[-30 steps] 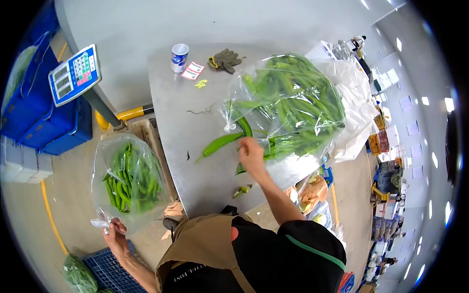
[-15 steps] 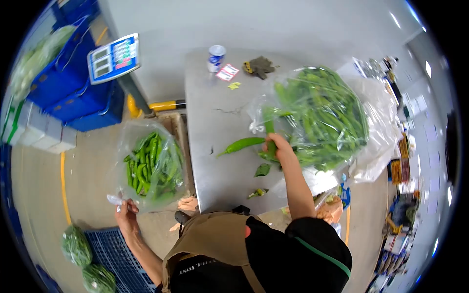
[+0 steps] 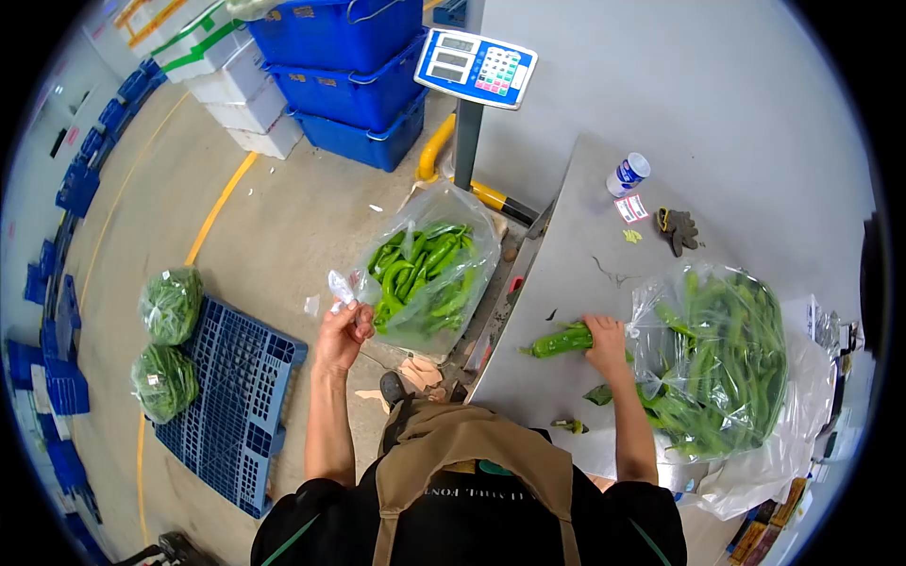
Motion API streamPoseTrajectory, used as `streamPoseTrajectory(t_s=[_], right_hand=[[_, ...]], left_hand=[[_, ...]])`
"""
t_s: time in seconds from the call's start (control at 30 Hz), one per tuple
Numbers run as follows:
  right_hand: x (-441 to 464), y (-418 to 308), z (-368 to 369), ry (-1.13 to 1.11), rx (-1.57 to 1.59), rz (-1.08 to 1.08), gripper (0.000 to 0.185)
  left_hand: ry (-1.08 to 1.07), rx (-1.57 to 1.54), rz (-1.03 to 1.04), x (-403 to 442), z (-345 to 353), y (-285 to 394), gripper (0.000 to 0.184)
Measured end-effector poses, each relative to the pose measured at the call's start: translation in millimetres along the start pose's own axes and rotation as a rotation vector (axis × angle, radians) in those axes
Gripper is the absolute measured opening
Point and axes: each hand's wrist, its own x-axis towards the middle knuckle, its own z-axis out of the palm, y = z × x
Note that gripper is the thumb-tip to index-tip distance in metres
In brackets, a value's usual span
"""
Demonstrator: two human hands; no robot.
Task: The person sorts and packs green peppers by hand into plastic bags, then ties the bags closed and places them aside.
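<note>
My left hand (image 3: 344,332) is closed on the crumpled whitish edge of a clear plastic bag (image 3: 481,222). Inside that bag lie several long green peppers (image 3: 420,269), and it rests on the low platform of a scale. Over the metal table, my right hand (image 3: 607,345) is wrapped round green peppers (image 3: 561,341), whose ends stick out to the left; how many is hidden by my fingers. Just right of this hand lies a large clear bag (image 3: 717,354) full of long green peppers. A leaf scrap (image 3: 598,395) and a small pepper piece (image 3: 570,426) are near my wrist.
The scale display (image 3: 478,68) stands on a post beside stacked blue crates (image 3: 359,94). On the table (image 3: 576,255) are a can (image 3: 628,174), a label (image 3: 630,208) and a glove (image 3: 676,229). A blue pallet (image 3: 231,406) and two bagged bundles of greens (image 3: 170,307) lie left.
The view has turned left. My right hand has moved from the big bag's opening leftward, with the peppers now in its grip. My left hand still holds the other bag's edge.
</note>
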Motion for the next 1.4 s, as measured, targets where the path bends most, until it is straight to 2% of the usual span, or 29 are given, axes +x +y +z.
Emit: streamPoseTrajectory(t_s=[0.07, 0.17, 0.27, 0.33, 0.37, 0.4, 0.43, 0.47, 0.5, 0.53, 0.57, 0.6, 0.63, 0.7, 0.73, 0.77, 0.8, 0.83, 0.87, 0.9, 0.97, 1.03, 1.1, 1.13, 1.17, 1.23, 1.3, 1.37, 1.4], right_hand=[[8, -4, -16, -0.096, -0.038, 0.009, 0.048], [24, -35, -51, -0.036, 0.189, 0.107, 0.042], [66, -85, -87, -0.435, 0.743, 0.301, 0.033], [95, -108, -57, -0.633, 1.257, 0.508, 0.025], [109, -120, -34, -0.74, 1.512, 0.533, 0.021], [125, -135, -13, -0.913, 1.636, 0.656, 0.017], [140, -139, 41, -1.012, 1.732, 0.791, 0.019], [150, -161, 54, -1.088, 1.857, 0.874, 0.024], [159, -176, 95, -1.051, 1.994, 0.976, 0.026], [171, -197, 120, -0.91, 1.98, 1.072, 0.029], [184, -206, 154, -1.015, 2.118, 1.108, 0.036], [186, -217, 184, -0.751, 2.122, 0.962, 0.041], [191, -229, 192, -0.689, 2.021, 1.065, 0.051], [188, -236, 203, -0.679, 1.546, 1.047, 0.066], [174, -240, 161, -0.668, 1.463, 0.775, 0.086], [172, -232, 160, -0.738, 1.2, 0.446, 0.08], [155, -221, 160, -0.558, 1.12, 0.195, 0.069], [138, -208, 128, -0.463, 1.149, 0.064, 0.056], [120, -194, 91, -0.347, 1.156, 0.019, 0.045], [103, -174, 43, -0.247, 1.038, 0.02, 0.035], [64, -120, 14, 0.08, 1.083, 0.138, 0.027], [34, -66, -17, 0.347, 1.065, 0.232, 0.024], [-3, 4, -39, 0.41, 0.879, 0.581, 0.02], [-21, 38, -46, 0.55, 0.96, 0.659, 0.019], [-40, 72, -50, 0.689, 1.041, 0.732, 0.019], [-86, 139, -51, 0.699, 0.911, 0.833, 0.022], [-126, 162, -69, 0.523, 0.506, 0.866, 0.027], [-151, 163, -91, 0.181, 0.151, 1.017, 0.038], [-170, 169, -97, 0.055, 0.105, 1.008, 0.044]], left_hand=[[-0.031, -0.002, -0.009, -1, -3, -1, 0.061], [-0.071, -0.013, -0.036, -1, -3, -9, 0.064], [-0.12, 0.005, -0.043, -3, 0, -18, 0.069], [-0.145, 0.064, -0.06, -5, 4, -23, 0.074], [-0.161, 0.091, -0.064, -5, 6, -24, 0.076], [-0.178, 0.099, -0.067, -7, 12, -22, 0.079], [-0.183, 0.112, -0.062, -8, 13, -22, 0.079], [-0.187, 0.128, -0.058, -9, 13, -22, 0.08], [-0.192, 0.146, -0.053, -9, 13, -21, 0.08], [-0.197, 0.138, -0.061, -10, 13, -19, 0.081], [-0.192, 0.116, -0.078, -9, 9, -20, 0.081], [-0.185, 0.093, -0.097, -8, 3, -22, 0.081], [-0.176, 0.072, -0.119, -9, 3, -22, 0.082], [-0.108, 0.061, -0.058, -11, 4, -18, 0.06], [-0.059, 0.069, -0.046, -11, -2, -17, 0.052], [-0.028, 0.07, -0.042, -9, -5, -20, 0.045], [-0.019, 0.09, 0.004, -6, -7, -22, 0.04], [-0.033, 0.105, 0.028, -2, -12, -23, 0.035], [-0.067, 0.126, 0.052, 3, -19, -24, 0.024], [-0.02, 0.133, 0.039, 6, -20, -26, 0.022], [0.03, 0.045, 0.005, 13, -33, -32, 0.046], [0.017, -0.004, -0.011, 19, -32, -32, 0.059], [-0.04, -0.011, -0.029, 25, -32, -37, 0.059], [-0.068, -0.013, -0.048, 27, -29, -37, 0.059], [-0.083, 0.008, -0.05, 28, -25, -37, 0.046], [-0.104, 0.052, -0.059, 34, -18, -36, 0.025], [-0.116, 0.063, -0.063, 35, -11, -36, 0.026], [-0.09, 0.076, -0.064, 30, -3, -35, 0.029], [-0.128, 0.071, -0.06, 28, 0, -34, 0.039]])
